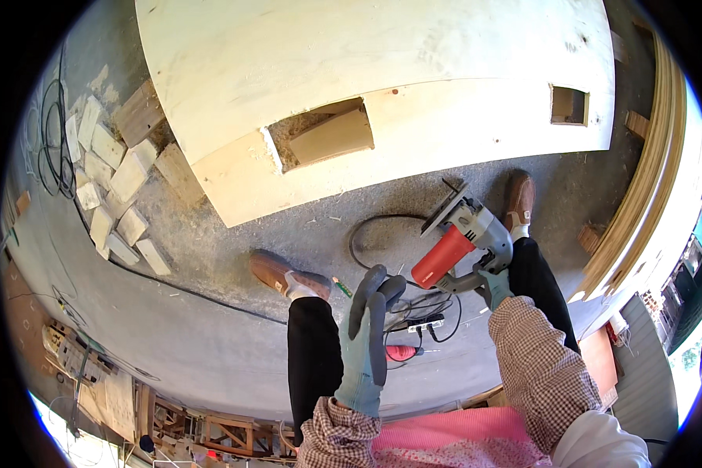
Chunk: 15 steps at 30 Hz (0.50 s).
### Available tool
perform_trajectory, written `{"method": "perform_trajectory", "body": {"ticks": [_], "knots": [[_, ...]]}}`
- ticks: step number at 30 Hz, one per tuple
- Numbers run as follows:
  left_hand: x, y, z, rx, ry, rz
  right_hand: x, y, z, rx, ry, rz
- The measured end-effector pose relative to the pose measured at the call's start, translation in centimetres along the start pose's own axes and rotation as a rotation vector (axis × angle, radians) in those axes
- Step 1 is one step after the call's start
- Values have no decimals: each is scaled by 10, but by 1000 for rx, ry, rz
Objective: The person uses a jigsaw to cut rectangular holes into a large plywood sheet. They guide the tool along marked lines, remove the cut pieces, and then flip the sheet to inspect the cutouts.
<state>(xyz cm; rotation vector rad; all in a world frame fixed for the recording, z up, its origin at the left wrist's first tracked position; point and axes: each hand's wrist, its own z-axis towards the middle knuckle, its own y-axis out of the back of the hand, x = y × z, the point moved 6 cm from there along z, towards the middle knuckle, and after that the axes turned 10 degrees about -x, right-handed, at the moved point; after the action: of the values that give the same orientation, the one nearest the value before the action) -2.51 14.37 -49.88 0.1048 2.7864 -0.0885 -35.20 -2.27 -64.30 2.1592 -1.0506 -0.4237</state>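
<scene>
My right hand (pixel 495 289), in a grey-blue work glove, grips the rear handle of a red and grey jigsaw (pixel 460 246). The tool is tilted, its base plate and blade turned up and away from me toward the board. My left hand (pixel 368 331), gloved alike, is raised in front of my left knee with loosely bent fingers and nothing visible in it. Beyond both hands lies a large pale plywood sheet (pixel 437 117). A rectangular cutout (pixel 331 134) opens near its front edge, and a smaller square cutout (pixel 569 105) is at its right.
Wood offcuts (pixel 117 160) are scattered at the left. Plywood sheets (pixel 639 171) are stacked at the right. Between my feet, black cords run around a white power strip (pixel 427 321) and a red drill (pixel 402 353). A green pencil-like stick (pixel 342 287) lies beside my left shoe (pixel 281 273).
</scene>
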Motion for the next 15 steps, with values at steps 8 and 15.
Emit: {"method": "perform_trajectory", "body": {"ticks": [8, 15], "knots": [[-7, -7, -2, -43, 17, 62, -33, -28, 25, 146, -253, 51], [1, -12, 0, -10, 11, 75, -29, -50, 34, 226, -251, -146]]}}
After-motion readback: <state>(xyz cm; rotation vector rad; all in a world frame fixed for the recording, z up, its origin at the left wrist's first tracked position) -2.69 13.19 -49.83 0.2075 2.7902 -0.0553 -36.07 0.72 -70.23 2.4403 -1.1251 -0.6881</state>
